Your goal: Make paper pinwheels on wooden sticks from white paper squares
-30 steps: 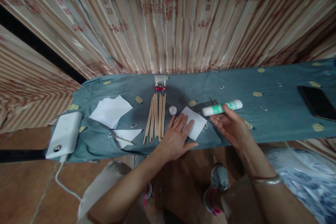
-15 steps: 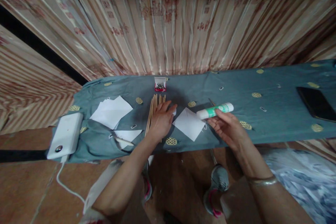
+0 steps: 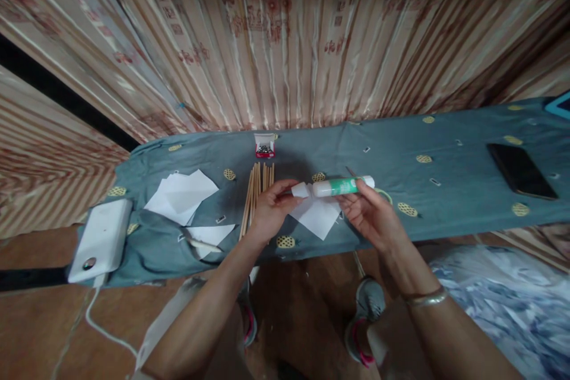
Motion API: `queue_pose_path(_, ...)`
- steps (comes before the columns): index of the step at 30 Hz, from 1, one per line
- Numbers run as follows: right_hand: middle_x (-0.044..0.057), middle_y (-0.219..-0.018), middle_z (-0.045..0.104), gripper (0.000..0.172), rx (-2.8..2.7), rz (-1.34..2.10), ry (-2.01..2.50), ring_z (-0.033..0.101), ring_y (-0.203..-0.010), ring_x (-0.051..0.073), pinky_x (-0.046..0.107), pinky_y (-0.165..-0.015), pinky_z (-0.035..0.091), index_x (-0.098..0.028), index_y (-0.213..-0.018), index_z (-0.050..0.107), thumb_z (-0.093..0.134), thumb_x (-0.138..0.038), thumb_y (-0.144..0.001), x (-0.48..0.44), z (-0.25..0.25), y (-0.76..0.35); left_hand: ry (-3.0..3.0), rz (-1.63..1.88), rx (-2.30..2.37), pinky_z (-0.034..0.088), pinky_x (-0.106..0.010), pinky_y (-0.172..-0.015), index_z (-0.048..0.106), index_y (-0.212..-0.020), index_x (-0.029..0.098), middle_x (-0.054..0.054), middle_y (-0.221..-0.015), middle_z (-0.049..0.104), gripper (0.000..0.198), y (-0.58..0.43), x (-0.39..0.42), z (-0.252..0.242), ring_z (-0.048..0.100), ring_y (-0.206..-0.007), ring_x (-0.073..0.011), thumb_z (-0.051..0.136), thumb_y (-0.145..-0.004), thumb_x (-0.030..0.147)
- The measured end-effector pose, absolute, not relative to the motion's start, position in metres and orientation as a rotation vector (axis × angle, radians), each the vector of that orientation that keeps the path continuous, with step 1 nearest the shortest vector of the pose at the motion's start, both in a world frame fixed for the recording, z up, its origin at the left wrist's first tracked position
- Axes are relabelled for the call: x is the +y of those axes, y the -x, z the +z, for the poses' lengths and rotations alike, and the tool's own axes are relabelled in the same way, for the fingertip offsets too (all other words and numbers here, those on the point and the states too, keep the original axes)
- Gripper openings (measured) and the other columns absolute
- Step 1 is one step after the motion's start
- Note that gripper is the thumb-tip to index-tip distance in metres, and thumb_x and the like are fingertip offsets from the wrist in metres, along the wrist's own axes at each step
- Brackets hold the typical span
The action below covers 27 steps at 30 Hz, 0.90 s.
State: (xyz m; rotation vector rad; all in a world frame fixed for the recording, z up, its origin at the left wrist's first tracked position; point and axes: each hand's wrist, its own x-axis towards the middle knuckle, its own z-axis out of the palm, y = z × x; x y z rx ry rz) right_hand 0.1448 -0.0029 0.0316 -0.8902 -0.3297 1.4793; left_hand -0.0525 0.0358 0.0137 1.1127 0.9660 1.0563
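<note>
My right hand (image 3: pixel 371 211) is closed on a white and green glue stick (image 3: pixel 341 186), held roughly level above the cloth. Between the thumb and fingers of my left hand (image 3: pixel 275 208) is a small white cap (image 3: pixel 301 190). The cap is close to the left end of the glue stick; whether they touch I cannot tell. Below both hands lies a square sheet of white paper (image 3: pixel 321 222), partly covered by them. Several thin wooden sticks (image 3: pixel 252 193) lie side by side beneath and beyond my left hand.
A small red box (image 3: pixel 265 153) of metal bits stands open behind the sticks. White papers (image 3: pixel 178 196) and a white pen-like tool (image 3: pixel 205 246) lie left, near a white power bank (image 3: pixel 101 237) with a cable. A black phone (image 3: pixel 521 170) rests right on the green cloth (image 3: pixel 392 148).
My left hand has lifted the white cap from beside the paper and turned it toward the glue stick. My right hand has brought the glue stick left, over the paper. The view has shifted slightly.
</note>
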Motion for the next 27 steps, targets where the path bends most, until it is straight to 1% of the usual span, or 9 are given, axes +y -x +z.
queue_pose_path(8, -0.002, -0.080, 0.075, 0.021, -0.398, 1.425, 0.944, 0.071, -0.074, 0.013, 0.021, -0.073, 0.058, -0.022, -0.080, 0.067, 0.081, -0.030, -0.066, -0.0038, 0.0284, -0.1410, -1.129, 1.039, 0.934, 0.052, -0.029, -0.074, 0.066, -0.095, 0.017, -0.003, -0.092, 0.071, 0.037, 0.0523, 0.0320, 0.0127, 0.064, -0.079, -0.0147, 0.079, -0.061, 0.023)
queue_pose_path(13, -0.002, -0.081, 0.075, 0.018, -0.412, 1.437, 0.930, 0.070, -0.074, 0.012, 0.020, -0.073, 0.058, -0.021, -0.080, 0.068, 0.080, -0.029, -0.068, -0.0038, 0.0272, -0.1410, -1.116, 1.039, 0.940, 0.053, -0.030, -0.078, 0.067, -0.095, 0.017, -0.003, -0.092, 0.072, 0.038, 0.0516, 0.0306, 0.0137, 0.065, -0.080, -0.0147, 0.080, -0.060, 0.023)
queue_pose_path(16, -0.002, -0.080, 0.075, 0.020, -0.444, 1.432, 0.935, 0.070, -0.074, 0.011, 0.019, -0.075, 0.057, -0.021, -0.079, 0.069, 0.081, -0.030, -0.067, -0.0045, 0.0293, -0.1386, -1.126, 1.033, 0.949, 0.053, -0.031, -0.080, 0.067, -0.096, 0.017, -0.003, -0.093, 0.072, 0.037, 0.0527, 0.0300, 0.0149, 0.065, -0.081, -0.0149, 0.079, -0.061, 0.022)
queue_pose_path(21, -0.001, -0.075, 0.075, 0.024, -0.469, 1.417, 0.969, 0.070, -0.070, 0.012, 0.020, -0.071, 0.059, -0.019, -0.074, 0.070, 0.085, -0.032, -0.061, -0.0054, 0.0342, -0.1361, -1.122, 1.033, 0.917, 0.053, -0.033, -0.083, 0.067, -0.095, 0.017, -0.004, -0.094, 0.072, 0.037, 0.0547, 0.0298, 0.0165, 0.066, -0.082, -0.0154, 0.079, -0.061, 0.021)
queue_pose_path(24, 0.001, -0.073, 0.075, 0.027, -0.494, 1.401, 1.003, 0.071, -0.066, 0.013, 0.019, -0.069, 0.060, -0.017, -0.072, 0.070, 0.086, -0.034, -0.058, -0.0054, 0.0352, -0.1364, -1.139, 1.025, 0.922, 0.054, -0.034, -0.083, 0.068, -0.096, 0.017, -0.004, -0.095, 0.073, 0.037, 0.0559, 0.0293, 0.0176, 0.067, -0.082, -0.0165, 0.079, -0.061, 0.021)
queue_pose_path(27, 0.001, -0.071, 0.075, 0.030, -0.516, 1.402, 1.020, 0.071, -0.062, 0.013, 0.018, -0.064, 0.060, -0.017, -0.072, 0.071, 0.088, -0.033, -0.054, -0.0056, 0.0347, -0.1350, -1.183, 1.030, 0.953, 0.054, -0.035, -0.082, 0.068, -0.097, 0.016, -0.005, -0.096, 0.073, 0.037, 0.0579, 0.0278, 0.0192, 0.068, -0.083, -0.0175, 0.078, -0.062, 0.021)
